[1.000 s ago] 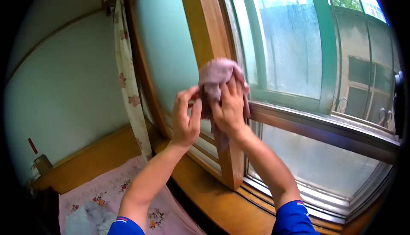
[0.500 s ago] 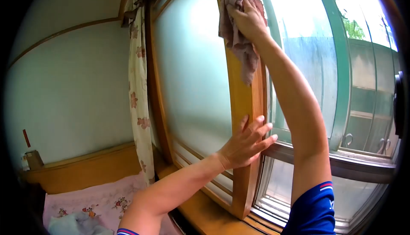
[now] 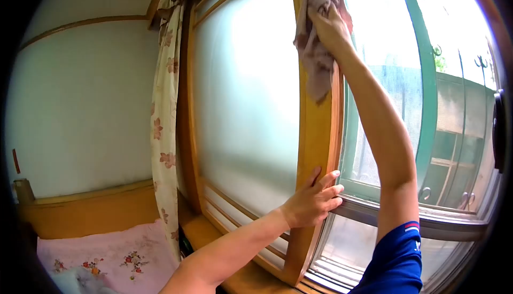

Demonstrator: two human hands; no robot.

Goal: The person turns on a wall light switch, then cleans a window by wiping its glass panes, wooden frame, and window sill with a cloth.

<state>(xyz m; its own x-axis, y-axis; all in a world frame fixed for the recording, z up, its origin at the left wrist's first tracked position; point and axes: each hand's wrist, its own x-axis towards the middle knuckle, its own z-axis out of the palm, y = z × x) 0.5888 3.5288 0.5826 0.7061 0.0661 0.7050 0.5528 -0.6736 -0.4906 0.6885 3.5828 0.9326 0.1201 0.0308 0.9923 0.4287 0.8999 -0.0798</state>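
Observation:
My right hand (image 3: 332, 27) is closed on a brownish-pink cloth (image 3: 316, 72), pressing it against the upper part of a wooden window frame (image 3: 314, 128). The cloth is bunched under the fingers, with its lower end hanging down along the wood. Lower on the same frame rests my left hand (image 3: 312, 203), its fingers apart and reaching over the right edge, the thumb pointing up. It holds no loose thing. Left of the upright, the wooden frame surrounds a frosted glass pane (image 3: 246, 96).
A floral curtain (image 3: 166, 134) hangs left of the window. Beyond it, a bed with a wooden headboard (image 3: 96, 208) and pink floral bedding (image 3: 117, 251) stands by the wall. To the right are a green-framed window (image 3: 422, 80) and a metal rail (image 3: 449, 223).
The view has shifted, so the window looks farther right. My right hand still presses the cloth high on the frame. My left hand's fingers have drawn closer together on the frame's edge.

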